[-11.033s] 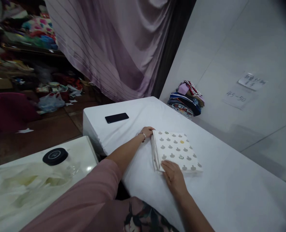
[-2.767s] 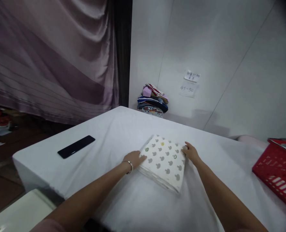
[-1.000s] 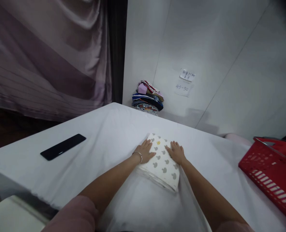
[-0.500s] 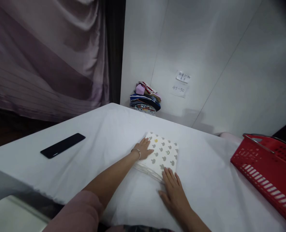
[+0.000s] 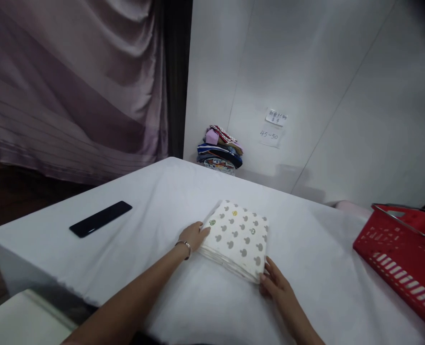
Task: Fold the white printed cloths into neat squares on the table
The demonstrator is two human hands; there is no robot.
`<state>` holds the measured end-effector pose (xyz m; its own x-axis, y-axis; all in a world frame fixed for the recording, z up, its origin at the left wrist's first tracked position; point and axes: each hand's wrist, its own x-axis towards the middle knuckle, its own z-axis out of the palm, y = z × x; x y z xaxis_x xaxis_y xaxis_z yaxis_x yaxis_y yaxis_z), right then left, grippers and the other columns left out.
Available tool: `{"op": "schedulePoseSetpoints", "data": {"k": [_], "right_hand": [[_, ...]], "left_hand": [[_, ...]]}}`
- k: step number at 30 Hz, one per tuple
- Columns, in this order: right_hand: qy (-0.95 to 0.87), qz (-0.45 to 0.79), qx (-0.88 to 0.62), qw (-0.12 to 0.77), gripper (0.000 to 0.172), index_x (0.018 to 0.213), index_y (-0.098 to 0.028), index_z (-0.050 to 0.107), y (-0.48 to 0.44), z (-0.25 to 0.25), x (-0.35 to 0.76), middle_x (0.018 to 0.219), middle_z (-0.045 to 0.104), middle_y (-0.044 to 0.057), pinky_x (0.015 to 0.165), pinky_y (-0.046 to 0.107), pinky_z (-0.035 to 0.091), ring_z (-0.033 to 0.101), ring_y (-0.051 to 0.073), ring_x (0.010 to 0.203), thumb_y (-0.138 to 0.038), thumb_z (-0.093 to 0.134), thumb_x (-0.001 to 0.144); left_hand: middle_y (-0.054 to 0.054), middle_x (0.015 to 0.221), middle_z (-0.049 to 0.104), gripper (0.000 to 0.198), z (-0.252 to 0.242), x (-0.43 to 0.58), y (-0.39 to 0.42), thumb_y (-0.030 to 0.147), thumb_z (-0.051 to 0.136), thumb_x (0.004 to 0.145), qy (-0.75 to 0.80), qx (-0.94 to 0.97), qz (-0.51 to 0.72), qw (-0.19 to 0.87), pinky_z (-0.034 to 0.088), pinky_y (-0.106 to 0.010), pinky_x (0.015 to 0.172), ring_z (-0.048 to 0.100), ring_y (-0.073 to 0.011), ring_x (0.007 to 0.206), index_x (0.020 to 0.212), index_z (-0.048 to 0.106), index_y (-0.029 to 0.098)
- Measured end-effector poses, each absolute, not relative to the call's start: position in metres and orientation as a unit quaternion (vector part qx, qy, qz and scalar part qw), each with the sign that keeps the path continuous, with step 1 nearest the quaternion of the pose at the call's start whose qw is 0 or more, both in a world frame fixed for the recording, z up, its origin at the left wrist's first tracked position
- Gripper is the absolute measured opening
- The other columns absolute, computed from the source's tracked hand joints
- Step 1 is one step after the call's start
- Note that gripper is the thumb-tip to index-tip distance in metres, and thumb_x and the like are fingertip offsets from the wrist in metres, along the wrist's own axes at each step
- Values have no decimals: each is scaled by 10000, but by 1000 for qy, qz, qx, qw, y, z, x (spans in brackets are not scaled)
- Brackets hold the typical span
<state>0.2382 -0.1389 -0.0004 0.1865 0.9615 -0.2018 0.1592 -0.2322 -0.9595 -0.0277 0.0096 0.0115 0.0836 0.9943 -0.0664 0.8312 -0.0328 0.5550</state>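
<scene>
A folded white cloth (image 5: 236,235) with grey printed shapes and a few green and yellow ones lies on the white-covered table (image 5: 176,191), its layered edge toward me. My left hand (image 5: 193,236), with a bracelet at the wrist, grips its left edge, thumb on top and the other fingers at the side, partly hidden. At the near right corner, my right hand (image 5: 275,280) pinches the cloth between thumb and fingers.
A dark flat phone-like object (image 5: 100,219) lies on the table's left part. On the right stands a red basket (image 5: 399,258). Folded clothes (image 5: 220,149) are stacked beyond the far edge, by a wall with paper notes (image 5: 269,136). A pale surface (image 5: 25,318) is at lower left.
Both hands have moved from lying flat on the cloth out to its left edge and near right corner, and have closed on it. The view has shifted slightly.
</scene>
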Motion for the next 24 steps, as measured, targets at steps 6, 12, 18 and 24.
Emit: {"op": "schedulePoseSetpoints", "data": {"k": [6, 12, 18, 24], "right_hand": [[-462, 352, -701, 414, 801, 1375, -162, 325, -133, -4, 290, 1343, 450, 126, 830, 355, 496, 526, 270, 1117, -581, 525, 722], [-596, 133, -724, 321, 603, 1324, -267, 411, -139, 5, 299, 1389, 399, 47, 936, 431, 434, 383, 288, 1252, -532, 475, 786], [-733, 31, -615, 289, 541, 1378, -261, 312, -116, 37, 245, 1471, 233, 26, 1047, 461, 305, 195, 253, 1346, -425, 386, 868], [-774, -27, -599, 202, 587, 1408, -222, 245, -69, 22, 243, 1477, 211, 69, 1067, 501, 204, 134, 262, 1359, -460, 358, 884]], "left_hand": [[-38, 1006, 652, 398, 9, -7, -52, 494, 424, 802, 594, 711, 199, 320, 430, -269, 699, 601, -206, 890, 1079, 520, 225], [-7, 916, 644, 385, 19, -10, -72, 513, 433, 794, 588, 710, 182, 341, 428, -269, 662, 598, -184, 796, 1050, 534, 244], [-45, 1278, 475, 455, 37, 6, -52, 455, 419, 820, 563, 766, 221, 216, 403, -319, 926, 471, -210, 1142, 1217, 436, 234], [-40, 1483, 200, 603, 15, 35, -41, 512, 417, 815, 483, 846, 169, 153, 128, -454, 1113, 103, -252, 1367, 1342, 346, 228]]}}
